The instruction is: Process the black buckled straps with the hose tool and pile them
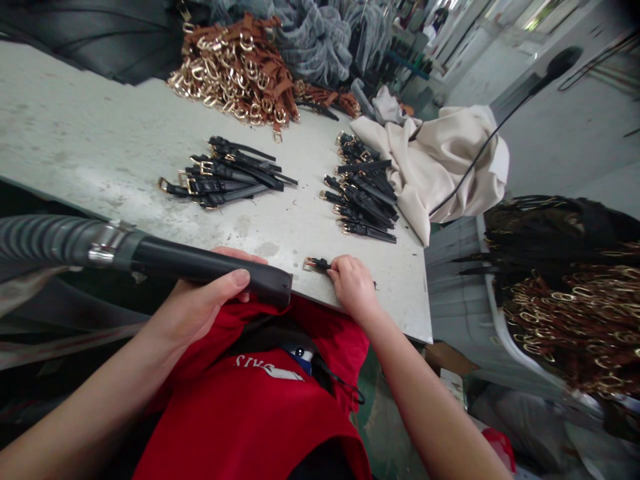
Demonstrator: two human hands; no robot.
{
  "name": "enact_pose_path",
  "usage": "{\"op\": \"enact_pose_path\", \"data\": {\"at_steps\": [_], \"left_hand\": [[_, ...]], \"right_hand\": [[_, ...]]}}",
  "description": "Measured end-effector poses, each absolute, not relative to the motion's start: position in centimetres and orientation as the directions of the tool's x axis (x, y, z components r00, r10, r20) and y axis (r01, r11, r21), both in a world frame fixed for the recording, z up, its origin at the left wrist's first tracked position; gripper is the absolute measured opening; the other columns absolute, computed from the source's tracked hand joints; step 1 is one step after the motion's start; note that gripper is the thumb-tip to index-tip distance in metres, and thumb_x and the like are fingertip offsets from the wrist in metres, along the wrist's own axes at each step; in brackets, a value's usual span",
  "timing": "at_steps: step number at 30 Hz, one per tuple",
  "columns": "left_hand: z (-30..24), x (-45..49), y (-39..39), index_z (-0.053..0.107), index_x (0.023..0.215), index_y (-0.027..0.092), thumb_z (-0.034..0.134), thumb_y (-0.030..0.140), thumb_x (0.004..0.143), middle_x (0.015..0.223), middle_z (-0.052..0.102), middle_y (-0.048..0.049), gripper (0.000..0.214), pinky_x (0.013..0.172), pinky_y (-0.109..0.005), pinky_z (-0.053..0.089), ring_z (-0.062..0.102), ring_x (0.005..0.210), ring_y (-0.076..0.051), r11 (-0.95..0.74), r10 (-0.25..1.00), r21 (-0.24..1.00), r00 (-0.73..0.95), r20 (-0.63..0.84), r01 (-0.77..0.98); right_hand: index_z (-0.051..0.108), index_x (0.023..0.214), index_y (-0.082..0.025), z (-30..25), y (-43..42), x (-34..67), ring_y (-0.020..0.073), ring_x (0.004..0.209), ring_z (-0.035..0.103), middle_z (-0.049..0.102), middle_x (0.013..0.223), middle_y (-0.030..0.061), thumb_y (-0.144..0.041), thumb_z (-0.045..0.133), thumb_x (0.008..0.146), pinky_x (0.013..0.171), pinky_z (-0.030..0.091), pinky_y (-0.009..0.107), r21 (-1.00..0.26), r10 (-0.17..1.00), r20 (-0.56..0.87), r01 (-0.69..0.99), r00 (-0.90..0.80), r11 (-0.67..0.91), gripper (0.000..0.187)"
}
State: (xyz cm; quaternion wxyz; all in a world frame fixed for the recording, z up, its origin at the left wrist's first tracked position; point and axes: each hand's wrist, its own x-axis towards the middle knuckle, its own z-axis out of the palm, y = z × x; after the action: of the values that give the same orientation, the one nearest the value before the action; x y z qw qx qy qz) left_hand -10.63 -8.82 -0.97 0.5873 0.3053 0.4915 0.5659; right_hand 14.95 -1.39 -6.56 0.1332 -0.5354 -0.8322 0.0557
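My left hand [213,293] is wrapped around a black hose nozzle [205,263], its thumb along the top. A ribbed grey hose [45,240] joins the nozzle at a metal clamp [104,241]. Near the table's front edge, my right hand [353,283] is closed on a short black buckle strap [320,264]; the buckle end sticks out to the left and most of the strap is under the fingers. Beyond the hands lie two groups of black buckle straps, a left pile [230,173] and a right pile [365,190].
A heap of brown straps with gold buckles [240,73] covers the table's back. Cream cloth [450,160] hangs over the right edge, with a thin dark cable across it. A grey bin [460,280] with strap bundles stands right. The white table [75,133] ends before my red apron [240,413].
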Motion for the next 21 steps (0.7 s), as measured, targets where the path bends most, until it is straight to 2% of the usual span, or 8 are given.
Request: {"op": "enact_pose_path", "data": {"at_steps": [3,8,10,12,15,18,21], "left_hand": [[-0.9,-10.6,-8.8,0.076,0.08,0.019,0.083,0.033,0.061,0.083,0.076,-0.0063,0.025,0.054,-0.022,0.049,0.061,0.061,-0.014,0.157,0.97,0.923,-0.121,-0.211,-0.351],[-1.0,-10.8,-8.8,0.076,0.08,0.018,0.083,0.035,0.062,0.081,0.076,-0.0066,0.026,0.055,-0.023,0.05,0.063,0.062,-0.015,0.151,0.972,0.924,-0.117,-0.204,-0.351],[-1.0,-10.8,-8.8,0.076,0.08,0.019,0.084,0.035,0.061,0.082,0.076,-0.0066,0.027,0.055,-0.023,0.05,0.063,0.064,-0.015,0.154,0.969,0.922,-0.126,-0.211,-0.356],[-0.9,-10.7,-8.8,0.076,0.08,0.019,0.086,0.035,0.059,0.084,0.077,-0.0068,0.028,0.054,-0.022,0.05,0.064,0.065,-0.016,0.161,0.966,0.92,-0.135,-0.222,-0.358],[-1.0,-10.7,-8.8,0.076,0.079,0.02,0.086,0.035,0.059,0.085,0.077,-0.0064,0.027,0.056,-0.022,0.051,0.066,0.068,-0.017,0.176,0.964,0.915,-0.124,-0.235,-0.364],[-1.1,-10.9,-8.9,0.076,0.081,0.02,0.085,0.035,0.061,0.084,0.077,-0.0056,0.026,0.056,-0.02,0.051,0.065,0.069,-0.016,0.191,0.965,0.909,-0.1,-0.244,-0.371],[-1.2,-11.1,-8.9,0.075,0.081,0.02,0.085,0.034,0.062,0.086,0.077,-0.005,0.025,0.055,-0.02,0.051,0.06,0.061,-0.012,0.186,0.967,0.91,-0.097,-0.237,-0.371]], "right_hand": [[0.055,0.083,-0.022,-6.9,-1.7,15.2,0.0245,0.083,0.059,0.066,0.085,0.0093,-0.019,0.048,0.092,0.079,0.044,0.036,-0.266,0.915,0.203,0.88,-0.348,0.394,0.012],[0.057,0.091,-0.022,-6.5,-2.0,15.8,0.0229,0.083,0.063,0.069,0.088,0.0069,-0.027,0.046,0.092,0.076,0.046,0.035,-0.465,0.965,0.142,0.846,-0.221,0.263,0.012],[0.059,0.097,-0.022,-6.3,-2.1,16.0,0.0225,0.084,0.064,0.07,0.09,0.0065,-0.028,0.049,0.09,0.076,0.048,0.035,-0.51,0.965,0.129,0.82,-0.227,0.261,0.013],[0.06,0.1,-0.021,-6.1,-2.2,16.1,0.0238,0.091,0.064,0.071,0.096,0.0084,-0.024,0.052,0.086,0.082,0.048,0.038,-0.49,0.946,0.15,0.81,-0.287,0.323,0.017],[0.062,0.103,-0.018,-5.9,-2.0,16.0,0.0263,0.102,0.062,0.07,0.105,0.0119,-0.016,0.052,0.082,0.093,0.045,0.041,-0.395,0.914,0.155,0.824,-0.376,0.406,0.024],[0.063,0.108,-0.017,-5.7,-1.5,15.8,0.0264,0.103,0.062,0.07,0.108,0.0126,-0.014,0.049,0.085,0.094,0.045,0.041,-0.342,0.91,0.096,0.845,-0.403,0.41,0.027],[0.062,0.115,-0.015,-5.5,-0.9,15.8,0.0241,0.103,0.062,0.07,0.112,0.0126,-0.014,0.044,0.09,0.093,0.045,0.038,-0.359,0.918,0.046,0.851,-0.393,0.382,0.031]]}}
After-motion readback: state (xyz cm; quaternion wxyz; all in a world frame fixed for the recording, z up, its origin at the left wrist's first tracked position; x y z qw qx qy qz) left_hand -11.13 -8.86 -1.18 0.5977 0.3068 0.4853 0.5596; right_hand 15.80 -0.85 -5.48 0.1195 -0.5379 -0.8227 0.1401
